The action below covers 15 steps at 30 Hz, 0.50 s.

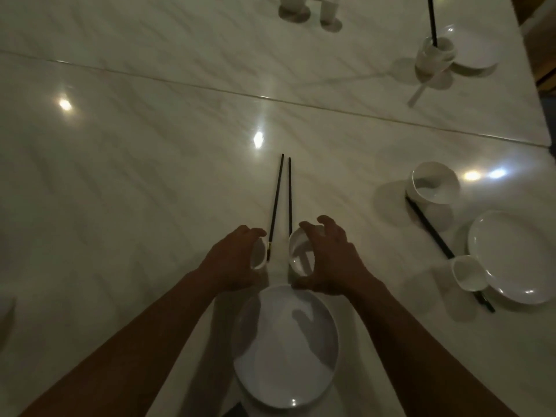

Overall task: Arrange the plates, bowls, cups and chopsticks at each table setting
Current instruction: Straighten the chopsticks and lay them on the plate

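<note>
A white plate (285,347) lies on the marble table (135,176) at the near edge. Just beyond it my left hand (231,260) grips a small white cup (259,255), and my right hand (328,260) curls over the rim of a white bowl (301,255). A pair of black chopsticks (282,194) lies between the two hands, pointing away from me; the near end of the right stick is hidden behind the bowl.
To the right lies another setting: a bowl (434,182), a cup (467,272), a plate (511,254) and black chopsticks (433,230). At far right stand a cup (433,52) with an upright chopstick, and a plate (475,52). Two cups (328,9) stand at the far edge.
</note>
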Motion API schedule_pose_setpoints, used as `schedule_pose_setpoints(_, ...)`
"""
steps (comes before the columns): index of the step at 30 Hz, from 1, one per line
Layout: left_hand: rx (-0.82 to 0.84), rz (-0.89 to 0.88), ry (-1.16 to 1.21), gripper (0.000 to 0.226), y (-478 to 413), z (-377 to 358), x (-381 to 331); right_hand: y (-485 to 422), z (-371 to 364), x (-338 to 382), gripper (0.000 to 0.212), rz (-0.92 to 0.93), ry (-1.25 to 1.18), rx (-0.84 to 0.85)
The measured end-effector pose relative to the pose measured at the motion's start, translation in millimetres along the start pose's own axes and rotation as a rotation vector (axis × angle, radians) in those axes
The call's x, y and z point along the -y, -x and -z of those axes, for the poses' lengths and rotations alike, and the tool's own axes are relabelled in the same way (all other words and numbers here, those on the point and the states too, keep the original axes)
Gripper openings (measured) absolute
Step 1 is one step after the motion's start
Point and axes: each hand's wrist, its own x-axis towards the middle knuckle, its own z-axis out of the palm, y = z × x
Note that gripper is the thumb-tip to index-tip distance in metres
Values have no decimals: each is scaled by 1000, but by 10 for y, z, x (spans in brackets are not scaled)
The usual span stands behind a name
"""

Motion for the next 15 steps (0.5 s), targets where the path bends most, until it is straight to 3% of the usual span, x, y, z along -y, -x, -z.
schedule_pose_setpoints(8, -127, 0, 70, 79, 405, -4, 160, 68, -90, -174, 117, 36, -77, -141)
schedule_pose_setpoints(15, -179, -20, 75, 72, 1047, -139, 426, 726, -178, -572, 115, -89, -134, -231)
